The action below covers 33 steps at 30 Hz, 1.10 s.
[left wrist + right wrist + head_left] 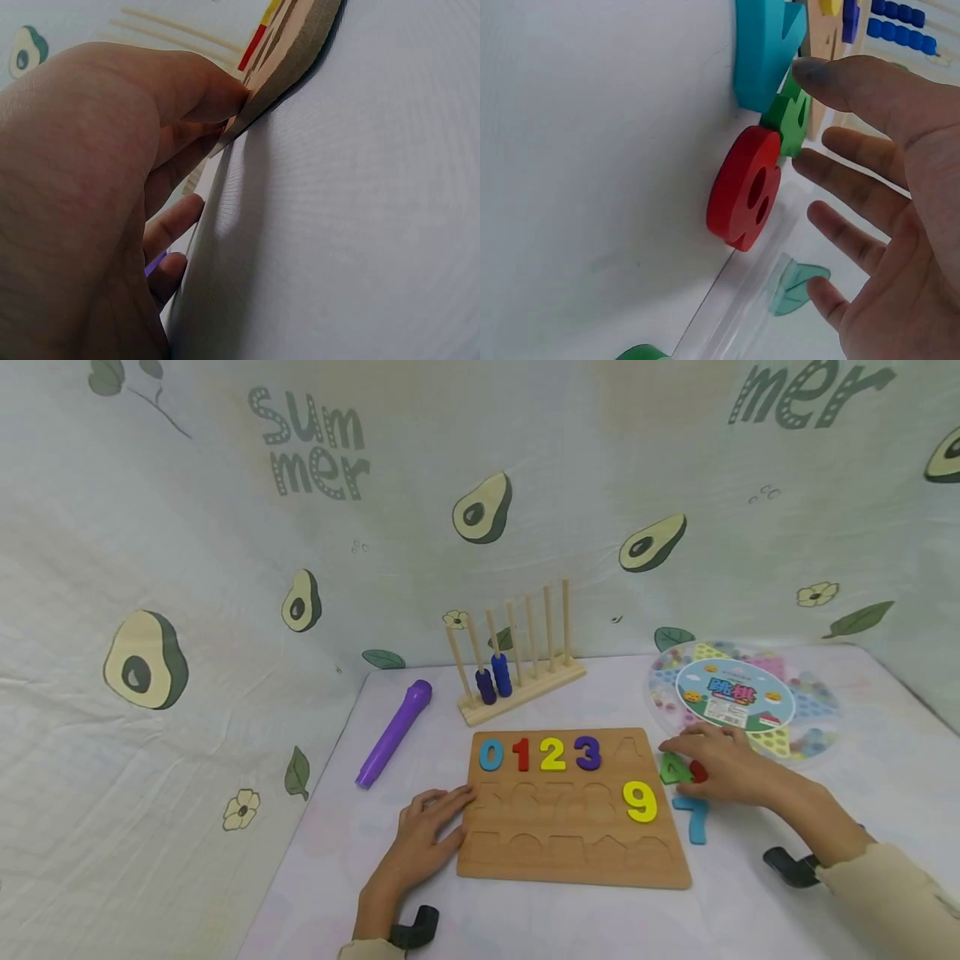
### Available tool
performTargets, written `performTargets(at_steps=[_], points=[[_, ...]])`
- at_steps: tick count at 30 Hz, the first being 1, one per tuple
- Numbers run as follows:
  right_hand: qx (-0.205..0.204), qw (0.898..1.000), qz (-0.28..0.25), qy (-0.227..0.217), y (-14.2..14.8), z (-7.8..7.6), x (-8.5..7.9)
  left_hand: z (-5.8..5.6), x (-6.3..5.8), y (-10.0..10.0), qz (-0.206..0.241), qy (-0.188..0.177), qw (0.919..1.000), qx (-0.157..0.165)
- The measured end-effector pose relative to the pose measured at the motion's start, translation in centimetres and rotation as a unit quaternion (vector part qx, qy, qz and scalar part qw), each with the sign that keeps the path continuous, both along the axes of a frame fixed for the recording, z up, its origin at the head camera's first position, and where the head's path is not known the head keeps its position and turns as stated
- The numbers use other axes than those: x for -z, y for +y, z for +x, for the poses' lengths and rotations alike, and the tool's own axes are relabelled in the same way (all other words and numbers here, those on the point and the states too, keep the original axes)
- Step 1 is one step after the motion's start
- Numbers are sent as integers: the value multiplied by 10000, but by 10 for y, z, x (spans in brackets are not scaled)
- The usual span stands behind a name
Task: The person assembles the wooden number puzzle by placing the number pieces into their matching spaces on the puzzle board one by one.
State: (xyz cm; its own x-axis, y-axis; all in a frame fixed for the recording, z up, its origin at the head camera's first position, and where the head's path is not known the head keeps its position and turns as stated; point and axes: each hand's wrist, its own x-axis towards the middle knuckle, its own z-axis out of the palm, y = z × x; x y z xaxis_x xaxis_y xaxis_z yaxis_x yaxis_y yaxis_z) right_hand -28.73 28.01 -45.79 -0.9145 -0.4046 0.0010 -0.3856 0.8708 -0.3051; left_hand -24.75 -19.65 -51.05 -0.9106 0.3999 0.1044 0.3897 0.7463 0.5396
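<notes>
A wooden number board (525, 864) lies on the white table, holding a blue 0 (483, 756), red 1 (523, 754), yellow 2 (553, 766) and purple 3 (596, 753) in its top row. A yellow 9 (651, 801) is at the right of its middle row. My left hand (423, 839) touches the board's left edge with thumb and fingertips. Fingers apart, my right hand (723, 766) reaches over a green number 4 (673, 769), its thumb and fingertips right at that piece. Against the 4 lies a red number with two holes (731, 184); a blue 7 (697, 822) is nearer me.
Behind the board stands a wooden peg rack (525, 687) with dark blue beads on two pegs. A purple tube-shaped toy (393, 735) lies at the left. At the back right is a round, clear-wrapped game set (813, 706), partly beneath my right hand in the head view.
</notes>
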Motion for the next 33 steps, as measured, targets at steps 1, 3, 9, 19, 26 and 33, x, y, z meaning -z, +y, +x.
performTargets(at_steps=[1, 3, 9, 19, 26, 33], points=[[3, 10000, -1, -12, 0, 0, 1, 0, 0, 0, 3, -13, 10000, -20], [-2, 10000, -2, -24, 2, 0, 2, 0, 0, 0, 24, -45, 10000, -32], [20, 10000, 2, 26, 7, 0, 6, 0, 0, 0, 50, -28, 10000, 8], [26, 9994, -58, 330, 12, 2, 4, 0, 0, 1, 46, 33, 10000, 27], [36, 9981, -173, 591, 10, -1, -5, 0, 0, 0, 23, 56, 10000, -30], [20, 9972, -244, 702, 0, -3, -11, 2, 1, -1, 77, 45, 10000, -5]])
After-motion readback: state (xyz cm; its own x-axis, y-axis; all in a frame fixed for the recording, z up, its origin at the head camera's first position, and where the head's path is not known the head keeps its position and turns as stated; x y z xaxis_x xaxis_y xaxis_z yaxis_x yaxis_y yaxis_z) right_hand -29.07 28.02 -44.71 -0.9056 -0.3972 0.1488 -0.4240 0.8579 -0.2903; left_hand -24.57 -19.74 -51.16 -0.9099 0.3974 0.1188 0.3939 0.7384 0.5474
